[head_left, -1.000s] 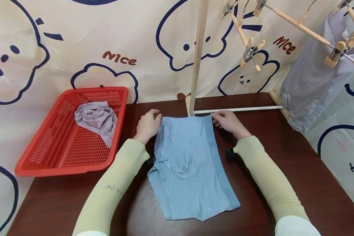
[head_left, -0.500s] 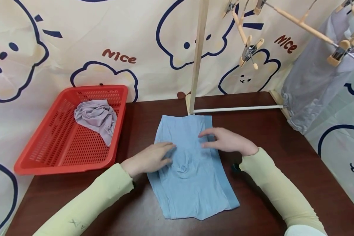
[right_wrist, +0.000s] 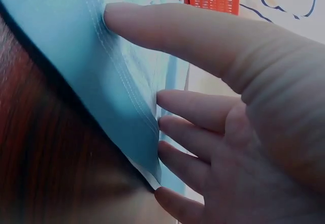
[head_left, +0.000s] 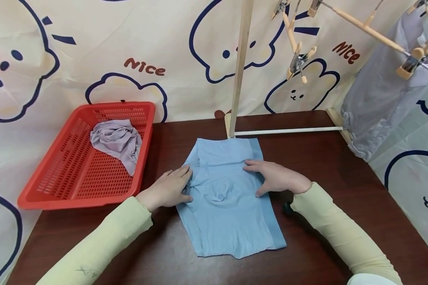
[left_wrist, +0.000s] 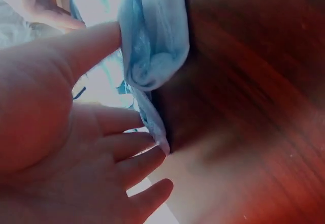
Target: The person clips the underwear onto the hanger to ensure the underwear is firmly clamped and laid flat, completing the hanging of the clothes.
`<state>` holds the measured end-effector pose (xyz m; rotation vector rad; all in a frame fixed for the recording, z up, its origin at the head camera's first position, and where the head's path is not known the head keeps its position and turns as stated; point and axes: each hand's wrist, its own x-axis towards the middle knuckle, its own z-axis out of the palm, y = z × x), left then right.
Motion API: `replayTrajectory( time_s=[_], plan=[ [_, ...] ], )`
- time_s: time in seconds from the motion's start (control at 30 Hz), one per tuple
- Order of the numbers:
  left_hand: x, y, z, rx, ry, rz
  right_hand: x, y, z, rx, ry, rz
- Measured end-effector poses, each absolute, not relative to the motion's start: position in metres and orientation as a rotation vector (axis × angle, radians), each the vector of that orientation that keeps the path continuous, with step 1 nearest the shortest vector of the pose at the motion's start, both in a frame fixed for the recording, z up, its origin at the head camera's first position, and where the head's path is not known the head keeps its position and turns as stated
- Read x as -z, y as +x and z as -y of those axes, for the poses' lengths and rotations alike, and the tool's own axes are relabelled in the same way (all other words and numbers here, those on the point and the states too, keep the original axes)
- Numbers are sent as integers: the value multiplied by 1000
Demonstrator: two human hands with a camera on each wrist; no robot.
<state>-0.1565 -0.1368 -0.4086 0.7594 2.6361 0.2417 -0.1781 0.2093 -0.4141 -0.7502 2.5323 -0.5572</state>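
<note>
On the table [head_left: 317, 162], a blue garment [head_left: 232, 225] lies creased between two hands. The left hand [head_left: 169, 188] touches its left edge, fingers straight and slightly spread, thumb apart. At the opposite edge the right hand [head_left: 276, 178] does likewise, fingers spread too; the wrist views are murky, so their pressure is hard to judge. A red basket [head_left: 92, 180] holds lilac cloth [head_left: 115, 139].
</note>
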Motion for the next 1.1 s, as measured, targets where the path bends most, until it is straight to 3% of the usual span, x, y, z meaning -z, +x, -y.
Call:
replayTrajectory(
  time_s=[0.37, 0.83, 1.1],
  plan=[
    [400, -137, 136, -448, 639, -2669, 405, -167, -206, 566, -766, -2597],
    [398, -125, 154, -441, 920, -2612, 405, -164, -208, 558, -811, -2537],
    [393, -129, 157, -474, 708, -2648, 406, -164, -209, 553, -828, -2540]
  ],
)
